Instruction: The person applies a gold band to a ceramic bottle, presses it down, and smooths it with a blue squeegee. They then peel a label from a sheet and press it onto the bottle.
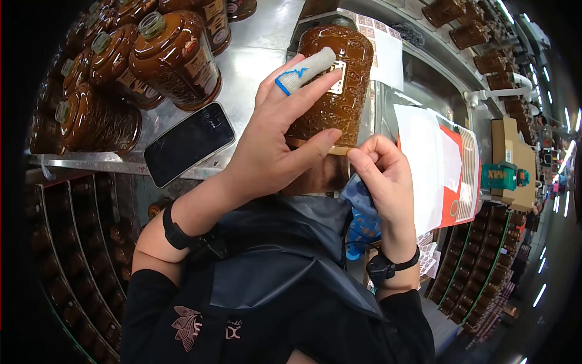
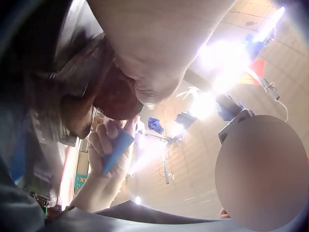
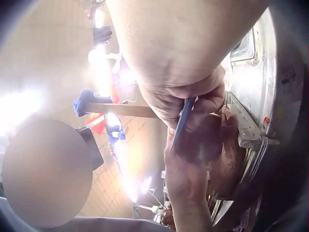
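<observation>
A brown glass bottle [image 1: 324,115] with raised patterns and a pale label lies on its side, its neck pointing away and its base toward the person. My left hand [image 1: 273,133] rests across it with fingers spread and nearly straight, the thumb near the base rim. A grey knitted finger sleeve with a blue edge [image 1: 306,70] covers one finger. At the base, my right hand [image 1: 385,167] has its thumb and index finger pressed together beside the rim. Curled fingers of that hand hold a flat blue piece [image 2: 117,152], cloth-like in the head view.
Several brown bottles [image 1: 176,57] stand on the metal table at left, beside a black phone [image 1: 190,144]. White papers [image 1: 418,161] and a red folder [image 1: 451,206] lie at right. Racks of bottles [image 1: 482,255] flank the person below the table. A green bottle [image 1: 503,176] is farther right.
</observation>
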Motion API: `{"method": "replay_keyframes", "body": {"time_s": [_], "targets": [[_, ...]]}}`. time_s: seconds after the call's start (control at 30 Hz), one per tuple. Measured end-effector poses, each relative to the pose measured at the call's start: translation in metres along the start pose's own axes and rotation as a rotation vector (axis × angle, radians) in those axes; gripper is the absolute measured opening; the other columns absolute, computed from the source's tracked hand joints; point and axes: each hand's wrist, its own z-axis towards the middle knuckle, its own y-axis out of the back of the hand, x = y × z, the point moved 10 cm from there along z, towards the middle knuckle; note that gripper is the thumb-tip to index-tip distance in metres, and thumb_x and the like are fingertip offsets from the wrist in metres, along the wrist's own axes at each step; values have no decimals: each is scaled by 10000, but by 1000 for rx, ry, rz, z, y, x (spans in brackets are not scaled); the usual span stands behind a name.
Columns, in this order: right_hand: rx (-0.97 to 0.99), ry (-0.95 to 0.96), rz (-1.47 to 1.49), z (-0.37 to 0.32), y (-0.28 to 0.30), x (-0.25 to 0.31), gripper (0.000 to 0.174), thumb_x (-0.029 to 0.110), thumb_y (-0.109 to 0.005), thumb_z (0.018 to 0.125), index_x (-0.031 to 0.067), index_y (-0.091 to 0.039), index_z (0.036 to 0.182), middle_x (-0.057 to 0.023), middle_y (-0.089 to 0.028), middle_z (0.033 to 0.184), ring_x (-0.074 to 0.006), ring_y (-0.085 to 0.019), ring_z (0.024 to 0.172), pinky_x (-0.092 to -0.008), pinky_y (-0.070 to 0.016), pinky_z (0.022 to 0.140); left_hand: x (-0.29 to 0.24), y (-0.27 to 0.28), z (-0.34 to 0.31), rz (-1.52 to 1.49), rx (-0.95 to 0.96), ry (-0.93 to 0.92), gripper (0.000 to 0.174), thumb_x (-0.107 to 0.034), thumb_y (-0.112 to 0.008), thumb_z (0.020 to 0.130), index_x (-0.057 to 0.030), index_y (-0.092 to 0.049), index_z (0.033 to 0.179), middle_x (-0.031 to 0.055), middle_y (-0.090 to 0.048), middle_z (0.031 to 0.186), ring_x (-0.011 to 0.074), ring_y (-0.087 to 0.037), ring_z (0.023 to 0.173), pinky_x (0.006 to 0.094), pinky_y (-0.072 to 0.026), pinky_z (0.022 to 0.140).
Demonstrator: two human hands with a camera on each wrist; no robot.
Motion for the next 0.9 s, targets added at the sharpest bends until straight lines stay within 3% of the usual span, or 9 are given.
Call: {"method": "replay_keyframes", "body": {"time_s": [0.4, 0.47, 0.57, 0.63, 0.9], "targets": [[20, -22, 88, 1, -1, -9, 206, 147, -729, 990, 82, -573, 874, 101, -531, 688, 24, -379, 629, -178, -271, 564, -2, -3, 2, -2, 19, 34, 743, -306, -787, 876, -109, -498, 1532, 171, -439, 1579, 399, -281, 1479, 481, -231, 1222], [39, -19, 112, 1, -3, -8, 202, 145, -720, 998, 76, -570, 882, 68, -593, 711, 17, -453, 651, -173, -326, 589, -1, -4, 2, 1, 22, 41, 741, -305, -787, 876, -113, -500, 1531, 170, -434, 1583, 399, -284, 1477, 481, -230, 1222], [49, -12, 147, 0, -5, -6, 198, 141, -709, 1006, 68, -568, 889, 37, -638, 732, 2, -521, 681, -176, -375, 615, 0, -5, 2, 13, 30, 44, 752, -223, -774, 878, -47, -476, 1546, 182, -432, 1599, 326, -331, 1494, 436, -165, 1228], [53, -12, 157, 1, -5, -7, 194, 141, -705, 1009, 66, -569, 892, 30, -647, 735, -3, -539, 687, -177, -386, 620, 0, -4, 2, -9, 13, 40, 722, -297, -773, 888, -109, -502, 1529, 171, -426, 1592, 395, -284, 1477, 482, -218, 1225], [55, -45, 188, 3, -4, -12, 193, 139, -704, 1009, 59, -581, 883, 23, -654, 727, -1, -531, 656, -172, -384, 611, 0, -6, -1, -54, 42, 11, 762, -285, -767, 895, -107, -451, 1565, 178, -413, 1603, 423, -221, 1521, 497, -175, 1235]]}}
